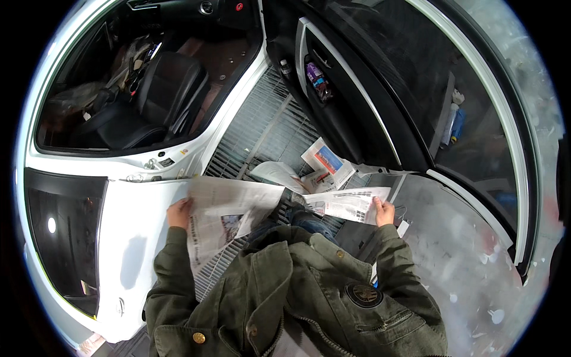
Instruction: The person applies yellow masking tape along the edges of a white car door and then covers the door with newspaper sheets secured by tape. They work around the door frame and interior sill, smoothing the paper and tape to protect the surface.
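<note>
My left hand (178, 213) is closed on the edge of a wide printed newspaper sheet (205, 205), beside the white car's rear door (143, 238). My right hand (384, 212) pinches the end of a narrower stretch of newspaper (351, 203), close to the lower edge of the open car door (333, 113). The paper spans the gap in front of my body. Whether both stretches are one sheet, I cannot tell, as the middle is creased and partly hidden.
More newspaper (329, 162) and a whitish bundle (276, 174) lie on the metal floor grating (262, 128). Through the door opening shows a black car seat (169, 89). Small items, one a purple package (317, 77), sit in the door pocket. A patchy grey panel (452, 250) stands at right.
</note>
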`<control>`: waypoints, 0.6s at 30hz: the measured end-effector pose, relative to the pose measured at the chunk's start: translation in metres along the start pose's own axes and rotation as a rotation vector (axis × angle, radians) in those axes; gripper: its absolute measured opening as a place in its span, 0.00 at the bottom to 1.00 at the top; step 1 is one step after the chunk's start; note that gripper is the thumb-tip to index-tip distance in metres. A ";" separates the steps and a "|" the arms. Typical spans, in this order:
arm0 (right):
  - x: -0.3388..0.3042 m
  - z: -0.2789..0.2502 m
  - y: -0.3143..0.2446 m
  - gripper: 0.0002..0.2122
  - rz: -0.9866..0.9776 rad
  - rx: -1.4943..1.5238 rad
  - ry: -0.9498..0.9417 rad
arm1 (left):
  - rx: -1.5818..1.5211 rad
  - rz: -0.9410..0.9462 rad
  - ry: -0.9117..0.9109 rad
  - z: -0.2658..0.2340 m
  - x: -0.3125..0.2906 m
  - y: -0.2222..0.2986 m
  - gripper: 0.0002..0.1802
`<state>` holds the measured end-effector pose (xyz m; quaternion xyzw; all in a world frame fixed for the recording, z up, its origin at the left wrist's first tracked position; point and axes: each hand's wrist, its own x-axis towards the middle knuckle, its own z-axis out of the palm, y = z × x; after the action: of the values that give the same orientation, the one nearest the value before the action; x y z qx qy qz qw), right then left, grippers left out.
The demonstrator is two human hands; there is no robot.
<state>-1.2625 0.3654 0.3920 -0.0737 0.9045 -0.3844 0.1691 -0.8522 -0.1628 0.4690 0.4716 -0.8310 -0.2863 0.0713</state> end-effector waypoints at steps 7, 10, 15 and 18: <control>0.006 -0.018 0.084 0.27 0.184 -0.410 0.239 | 0.201 -0.410 0.273 -0.073 -0.063 -0.176 0.21; 0.010 -0.016 0.107 0.26 0.298 -0.488 0.223 | 0.467 -0.534 0.320 -0.103 -0.123 -0.232 0.21; 0.025 0.008 0.101 0.24 0.221 -0.696 0.126 | 0.537 -0.758 0.321 -0.119 -0.214 -0.237 0.20; 0.040 0.027 0.109 0.23 0.154 -0.768 -0.027 | 0.625 -0.834 0.323 -0.091 -0.254 -0.227 0.17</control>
<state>-1.2899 0.4124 0.2862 -0.0688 0.9831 -0.0031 0.1696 -0.5094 -0.0791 0.4593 0.7979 -0.5974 0.0463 -0.0652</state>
